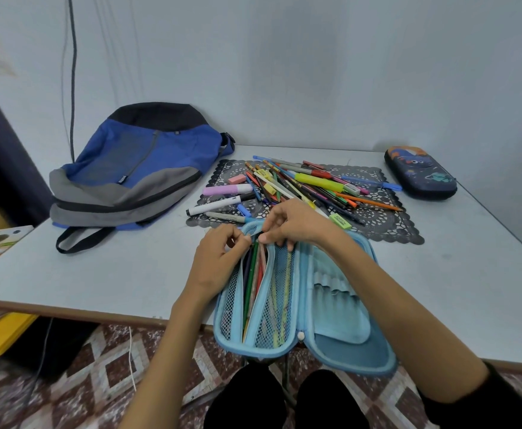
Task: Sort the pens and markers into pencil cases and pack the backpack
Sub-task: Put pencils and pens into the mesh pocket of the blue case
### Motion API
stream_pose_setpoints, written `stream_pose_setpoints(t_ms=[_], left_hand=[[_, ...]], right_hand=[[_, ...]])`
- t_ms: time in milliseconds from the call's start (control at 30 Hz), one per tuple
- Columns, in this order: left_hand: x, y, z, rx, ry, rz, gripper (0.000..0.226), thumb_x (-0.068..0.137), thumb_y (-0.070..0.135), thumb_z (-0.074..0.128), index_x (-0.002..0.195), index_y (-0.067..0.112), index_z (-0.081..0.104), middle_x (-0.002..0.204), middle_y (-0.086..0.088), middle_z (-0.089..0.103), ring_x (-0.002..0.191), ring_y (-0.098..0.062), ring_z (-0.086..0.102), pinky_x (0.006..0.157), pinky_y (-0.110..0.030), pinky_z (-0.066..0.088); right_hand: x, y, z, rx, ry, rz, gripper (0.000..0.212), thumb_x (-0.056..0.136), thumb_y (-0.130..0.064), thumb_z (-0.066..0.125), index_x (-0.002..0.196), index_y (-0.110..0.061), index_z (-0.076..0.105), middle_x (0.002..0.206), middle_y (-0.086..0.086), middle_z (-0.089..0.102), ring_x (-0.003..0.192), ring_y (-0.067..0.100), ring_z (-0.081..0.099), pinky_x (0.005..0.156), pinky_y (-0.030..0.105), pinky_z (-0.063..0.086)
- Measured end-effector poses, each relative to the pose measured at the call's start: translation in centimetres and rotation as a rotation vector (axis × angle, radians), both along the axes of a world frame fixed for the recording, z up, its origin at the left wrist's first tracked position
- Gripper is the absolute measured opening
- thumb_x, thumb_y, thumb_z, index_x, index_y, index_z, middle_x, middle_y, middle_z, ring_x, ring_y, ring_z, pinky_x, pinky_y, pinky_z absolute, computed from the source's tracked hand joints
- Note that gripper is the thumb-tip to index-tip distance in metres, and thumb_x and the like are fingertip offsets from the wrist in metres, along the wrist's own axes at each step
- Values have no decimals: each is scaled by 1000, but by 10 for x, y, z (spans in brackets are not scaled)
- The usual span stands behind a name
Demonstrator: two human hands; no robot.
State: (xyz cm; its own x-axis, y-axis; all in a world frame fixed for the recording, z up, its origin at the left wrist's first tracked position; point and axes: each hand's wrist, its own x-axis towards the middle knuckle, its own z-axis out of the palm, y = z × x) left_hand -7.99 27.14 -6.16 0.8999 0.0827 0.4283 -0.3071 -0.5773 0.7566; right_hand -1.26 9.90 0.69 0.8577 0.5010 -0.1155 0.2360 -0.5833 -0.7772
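head view: open light-blue pencil case (pixel 340 308) holds coloured pencils (pixel 253 274) under mesh.

Blue case (pixel 340 320) open flat at near bench edge, overhanging it. Coloured pencils (pixel 253 274) lie lengthwise in its left mesh pocket. Pile (pixel 300 187) of pens, markers, erasers loose mid-bench, beyond it. Dark case (pixel 420 173) zipped shut, far right. Blue-grey backpack (pixel 135 174) lying flat, far left.

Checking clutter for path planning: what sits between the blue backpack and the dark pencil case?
Head view: a dark lace mat heaped with a pile of pens, markers and erasers lies between the backpack and the dark pencil case.
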Motion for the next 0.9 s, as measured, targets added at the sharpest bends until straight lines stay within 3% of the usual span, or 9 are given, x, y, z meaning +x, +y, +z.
stream_pose_setpoints(t_ms=[233, 400, 667, 900], left_hand=[[0, 0, 1, 14, -3, 2, 38, 81, 52, 46, 75, 17, 58, 76, 7, 57, 74, -11, 48, 64, -29, 36], [0, 0, 1, 11, -3, 2, 39, 79, 53, 46, 75, 16, 59, 75, 7, 57, 74, -10, 48, 63, -28, 34], [0, -1, 1, 3, -7, -7, 39, 79, 52, 46, 75, 15, 58, 74, 6, 56, 71, -7, 46, 61, -24, 33], [-1, 0, 2, 1, -12, -11, 39, 79, 52, 46, 75, 15, 59, 76, 5, 57, 72, -7, 47, 61, -25, 34]], right_hand=[[-1, 2, 3, -70, 25, 106, 21, 76, -17, 81, 88, -10, 67, 71, 3, 65, 56, 11, 54, 41, 21, 43], [-1, 1, 10, -113, 61, 166, 12, 81, -11, 75, 92, -12, 72, 71, 0, 64, 54, 7, 50, 42, 19, 39], [3, -4, 10, -153, 102, 199, 17, 81, -5, 69, 95, -14, 72, 64, 7, 54, 51, 14, 39, 45, 21, 31], [2, -5, 11, -168, 86, 263, 19, 83, -13, 71, 102, -14, 67, 82, 24, 63, 64, 23, 52, 50, 24, 43]])
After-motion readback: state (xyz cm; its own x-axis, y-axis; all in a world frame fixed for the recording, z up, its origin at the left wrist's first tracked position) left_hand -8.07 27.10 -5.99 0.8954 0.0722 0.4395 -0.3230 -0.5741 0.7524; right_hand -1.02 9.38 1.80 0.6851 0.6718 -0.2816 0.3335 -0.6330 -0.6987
